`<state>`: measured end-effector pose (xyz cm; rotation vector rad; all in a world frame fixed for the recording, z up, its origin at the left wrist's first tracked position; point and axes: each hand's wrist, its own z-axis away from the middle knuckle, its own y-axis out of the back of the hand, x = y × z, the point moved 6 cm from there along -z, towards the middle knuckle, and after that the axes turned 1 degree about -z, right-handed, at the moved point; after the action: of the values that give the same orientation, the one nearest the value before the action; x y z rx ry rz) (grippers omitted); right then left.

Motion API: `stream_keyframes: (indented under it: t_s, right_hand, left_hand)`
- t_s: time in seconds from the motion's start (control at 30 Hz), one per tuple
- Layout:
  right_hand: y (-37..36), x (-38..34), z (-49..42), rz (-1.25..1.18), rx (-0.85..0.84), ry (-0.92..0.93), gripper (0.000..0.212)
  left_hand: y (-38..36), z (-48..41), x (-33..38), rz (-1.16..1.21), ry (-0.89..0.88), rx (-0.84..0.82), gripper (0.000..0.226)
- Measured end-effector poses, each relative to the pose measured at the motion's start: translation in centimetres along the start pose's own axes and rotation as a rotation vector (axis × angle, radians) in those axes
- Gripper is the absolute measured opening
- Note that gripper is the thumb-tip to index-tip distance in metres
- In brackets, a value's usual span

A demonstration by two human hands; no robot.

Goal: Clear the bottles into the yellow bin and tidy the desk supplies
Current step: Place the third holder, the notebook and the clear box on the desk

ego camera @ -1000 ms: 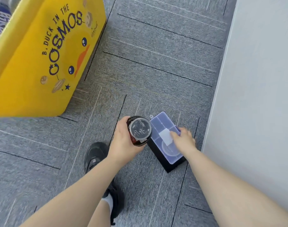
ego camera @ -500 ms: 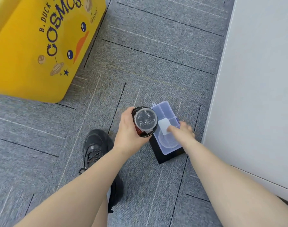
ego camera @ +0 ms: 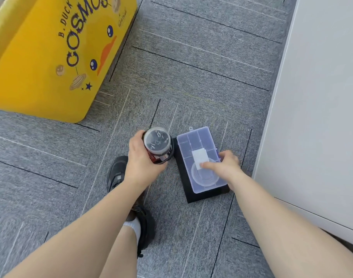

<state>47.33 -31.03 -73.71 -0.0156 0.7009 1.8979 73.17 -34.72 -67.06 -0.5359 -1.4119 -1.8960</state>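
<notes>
Now the bottle [ego camera: 157,141] has swung left, clear of the clear organiser box [ego camera: 197,145] it overlapped a second ago, so we judge it's headed for the yellow bin [ego camera: 41,67], far left and well apart. Our left hand [ego camera: 140,157] is wrapped round the bottle's body. Our right hand [ego camera: 223,166] grips the organiser stacked on a black box [ego camera: 207,194], thumb on the lid, fingers at the right edge, above the carpet floor [ego camera: 191,77].

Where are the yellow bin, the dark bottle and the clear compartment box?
yellow bin [ego camera: 41,57], head view, printed side wall.
dark bottle [ego camera: 157,141], head view, round end facing camera.
clear compartment box [ego camera: 195,141], head view, lid, far end.
</notes>
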Motion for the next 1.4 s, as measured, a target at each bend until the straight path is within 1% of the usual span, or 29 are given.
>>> stream_keyframes:
  t_s: [0.1, 0.23, 0.3, 0.37, 0.4, 0.47, 0.5, 0.6, 0.67, 0.73, 0.87, 0.97, 1.1, 1.13, 1.23, 1.27, 1.3, 1.4]
  right_hand:
    - [-0.5, 0.0, 0.1, -0.072, -0.041, 0.001, 0.087]
    - [-0.9, 0.3, 0.4, -0.052, -0.091, -0.044, 0.092]
    - [-1.1, 0.4, 0.8, -0.069, -0.124, -0.060, 0.086]
    - [-1.1, 0.4, 1.1, -0.154, -0.123, -0.031, 0.077]
    - [-1.0, 0.3, 1.3, -0.200, -0.111, -0.010, 0.078]
    - [-0.9, 0.0, 2.0, -0.264, -0.092, 0.023, 0.088]
    - [-1.0, -0.3, 2.3, -0.274, -0.096, 0.035, 0.087]
    - [-1.3, -1.2, 3.3, -0.277, -0.140, 0.081, 0.061]
    - [-1.4, -1.8, 3.9, -0.292, -0.135, 0.103, 0.055]
    - [-1.3, -2.3, 4.5, -0.305, -0.109, 0.115, 0.058]
    - [-0.4, -3.9, 7.2, -0.360, -0.026, 0.137, 0.087]
    - [1.4, -6.3, 11.2, -0.435, 0.026, 0.187, 0.091]
    - [5.9, -10.9, 19.1, -0.482, 0.061, 0.299, 0.105]
    - [7.2, -12.0, 21.2, -0.502, 0.051, 0.322, 0.102]
    - [11.8, -15.0, 28.7, -0.538, 0.016, 0.419, 0.077]
    - [13.0, -15.8, 30.7, -0.534, 0.020, 0.458, 0.073]
    - [14.7, -16.6, 33.6, -0.520, 0.036, 0.493, 0.074]
    - [19.3, -17.6, 40.9, -0.452, 0.075, 0.611, 0.104]
  left_hand:
    - [-0.5, 0.6, -1.1, -0.007, 0.030, -0.036, 0.098]
    - [-0.9, 0.3, -1.3, 0.021, 0.046, -0.038, 0.097]
    - [-1.0, 0.2, -1.3, 0.028, 0.055, -0.042, 0.098]
    - [-1.1, 0.1, -1.0, 0.027, 0.048, -0.050, 0.098]
    - [-1.1, 0.1, -0.8, 0.023, 0.041, -0.052, 0.097]
    - [-1.0, 0.1, -0.5, 0.015, 0.036, -0.057, 0.096]
    - [-0.9, 0.1, -0.4, 0.011, 0.038, -0.059, 0.096]
    - [-0.2, 0.3, -0.1, -0.002, 0.051, -0.061, 0.098]
    - [0.6, 0.7, 0.1, -0.005, 0.057, -0.049, 0.097]
    - [1.7, 1.2, 0.8, -0.005, 0.057, -0.047, 0.096]
    - [5.0, 2.3, 2.7, -0.013, 0.047, -0.043, 0.095]
    - [8.7, 3.7, 5.6, -0.040, 0.045, -0.017, 0.095]
    - [14.9, 6.5, 11.6, -0.053, -0.002, 0.045, 0.094]
    - [16.6, 7.4, 13.4, -0.051, -0.020, 0.052, 0.095]
    - [21.6, 10.3, 19.4, -0.053, -0.105, 0.080, 0.099]
    - [23.1, 11.2, 21.2, -0.056, -0.118, 0.085, 0.101]
    - [25.0, 12.6, 23.6, -0.051, -0.140, 0.101, 0.103]
    - [29.8, 17.0, 30.1, -0.035, -0.213, 0.136, 0.102]
